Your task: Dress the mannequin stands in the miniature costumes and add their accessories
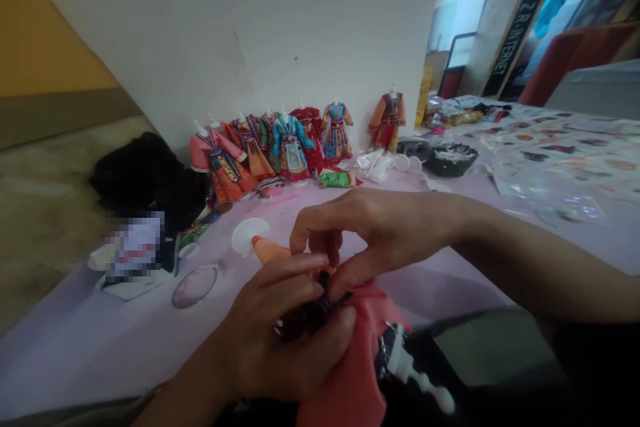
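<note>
A small doll dress in coral cloth (pixel 345 380) is between my hands at the table's front edge. My left hand (pixel 275 327) is closed around its dark middle part, the thumb pressed against the coral fabric. From above, my right hand (pixel 385 227) reaches over with bent fingers and pinches at that same dark part; exactly what lies between the fingertips is hidden. Past my fingers an orange pointed piece (pixel 270 252) sticks out over a white disc (pixel 245 235). At the lower right, a white knobbed plastic piece (pixel 417 374) protrudes from the dress.
Several dressed doll figures (pixel 290 147) line the wall at the back. A dark bowl (pixel 453 159) with white contents stands at the right, near clear plastic packaging (pixel 570 206). An oval dish (pixel 195 286) and a black bag (pixel 145 174) are on the left.
</note>
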Action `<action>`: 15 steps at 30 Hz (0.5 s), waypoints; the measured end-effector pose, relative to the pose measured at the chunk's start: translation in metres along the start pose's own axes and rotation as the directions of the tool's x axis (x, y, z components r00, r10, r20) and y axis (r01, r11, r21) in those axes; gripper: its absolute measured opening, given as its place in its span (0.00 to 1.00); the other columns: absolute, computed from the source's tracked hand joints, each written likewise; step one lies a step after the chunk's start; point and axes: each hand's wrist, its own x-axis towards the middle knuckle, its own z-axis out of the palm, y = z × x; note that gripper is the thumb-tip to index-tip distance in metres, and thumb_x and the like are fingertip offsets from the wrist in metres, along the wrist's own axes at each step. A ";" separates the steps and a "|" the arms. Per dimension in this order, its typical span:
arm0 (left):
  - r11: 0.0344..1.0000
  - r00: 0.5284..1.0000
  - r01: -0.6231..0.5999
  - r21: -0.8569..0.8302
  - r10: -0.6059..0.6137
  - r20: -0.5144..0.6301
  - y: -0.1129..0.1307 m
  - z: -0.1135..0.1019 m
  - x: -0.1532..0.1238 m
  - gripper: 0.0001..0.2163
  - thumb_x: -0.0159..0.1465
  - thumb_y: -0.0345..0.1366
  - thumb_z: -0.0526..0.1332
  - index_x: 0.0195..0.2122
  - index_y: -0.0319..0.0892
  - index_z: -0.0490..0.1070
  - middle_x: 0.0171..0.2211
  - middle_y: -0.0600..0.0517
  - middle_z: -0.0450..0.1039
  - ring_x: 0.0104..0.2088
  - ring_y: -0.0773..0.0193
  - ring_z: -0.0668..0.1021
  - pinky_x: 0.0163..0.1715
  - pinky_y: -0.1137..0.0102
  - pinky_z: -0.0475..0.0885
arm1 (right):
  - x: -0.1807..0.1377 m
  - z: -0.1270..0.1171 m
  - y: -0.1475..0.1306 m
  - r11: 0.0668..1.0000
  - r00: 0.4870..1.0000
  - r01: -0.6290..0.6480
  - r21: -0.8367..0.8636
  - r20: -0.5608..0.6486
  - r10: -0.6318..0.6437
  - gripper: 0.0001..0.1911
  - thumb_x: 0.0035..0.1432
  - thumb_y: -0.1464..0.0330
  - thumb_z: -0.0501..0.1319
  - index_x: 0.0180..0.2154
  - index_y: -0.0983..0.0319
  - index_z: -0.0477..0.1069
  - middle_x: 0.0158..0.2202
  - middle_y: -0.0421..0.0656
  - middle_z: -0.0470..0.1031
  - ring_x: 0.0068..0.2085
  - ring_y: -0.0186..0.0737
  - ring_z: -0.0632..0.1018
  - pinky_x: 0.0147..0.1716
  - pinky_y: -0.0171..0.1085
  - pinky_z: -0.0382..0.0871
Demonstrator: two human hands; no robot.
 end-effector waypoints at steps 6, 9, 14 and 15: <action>1.000 0.996 0.028 0.000 -0.028 0.081 0.001 -0.002 0.002 0.09 0.63 0.33 0.65 0.43 0.47 0.71 0.39 0.51 0.81 0.38 0.61 0.85 0.42 0.66 0.85 | 0.003 -0.002 -0.002 0.996 1.000 -0.003 -0.093 0.001 0.003 0.19 0.60 0.67 0.71 0.50 0.64 0.70 0.41 0.42 0.77 0.39 0.34 0.77 0.39 0.33 0.69; 0.997 0.993 0.061 -0.051 -0.055 0.107 0.001 -0.003 0.001 0.09 0.63 0.33 0.65 0.43 0.46 0.70 0.40 0.49 0.82 0.38 0.60 0.86 0.42 0.65 0.85 | 0.004 -0.003 -0.003 0.990 1.000 0.010 -0.137 0.002 -0.010 0.19 0.61 0.67 0.70 0.51 0.63 0.70 0.40 0.42 0.78 0.39 0.35 0.77 0.39 0.33 0.68; 0.986 0.992 0.102 -0.134 -0.090 0.091 0.002 -0.002 -0.003 0.11 0.62 0.31 0.66 0.44 0.48 0.69 0.38 0.52 0.81 0.39 0.60 0.86 0.42 0.65 0.85 | 0.003 -0.002 -0.005 0.983 1.000 0.031 -0.179 0.007 -0.030 0.16 0.62 0.67 0.69 0.50 0.63 0.71 0.41 0.43 0.77 0.39 0.35 0.77 0.39 0.33 0.68; 0.986 0.991 0.105 -0.126 -0.094 0.090 0.002 -0.002 -0.004 0.10 0.62 0.32 0.67 0.43 0.47 0.69 0.39 0.51 0.82 0.39 0.59 0.86 0.42 0.65 0.85 | 0.003 -0.002 -0.005 0.983 0.999 0.032 -0.183 0.011 -0.030 0.16 0.62 0.67 0.69 0.49 0.64 0.71 0.41 0.43 0.77 0.39 0.35 0.77 0.39 0.33 0.68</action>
